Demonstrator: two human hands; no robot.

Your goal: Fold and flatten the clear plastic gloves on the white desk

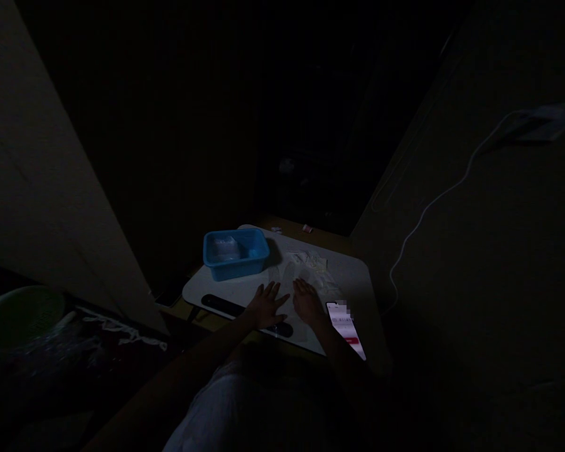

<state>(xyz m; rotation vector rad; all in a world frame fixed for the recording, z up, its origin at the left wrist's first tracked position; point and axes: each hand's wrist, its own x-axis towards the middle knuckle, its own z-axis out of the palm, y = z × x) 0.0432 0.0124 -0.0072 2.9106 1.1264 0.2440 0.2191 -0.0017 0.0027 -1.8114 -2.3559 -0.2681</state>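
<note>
In the dim light my left hand (266,306) reaches over a small white table (362,282), its fingers spread. My right hand (307,302) lies beside it with the fingers stretched out flat and close together. Thin, see-through plastic pieces (288,274) are on the tabletop just beyond my fingertips; their exact kind is too dark to make out. More crumpled clear plastic (311,259) lies farther back. A long black strip (222,306) runs along the table's near edge, partly hidden under my left hand and wrist.
A blue plastic basin (235,270) with clear plastic inside stands at the table's back left. A lit phone (346,329) lies by my right forearm. A white cable (419,223) hangs along the right wall. A green basin (23,317) is at far left.
</note>
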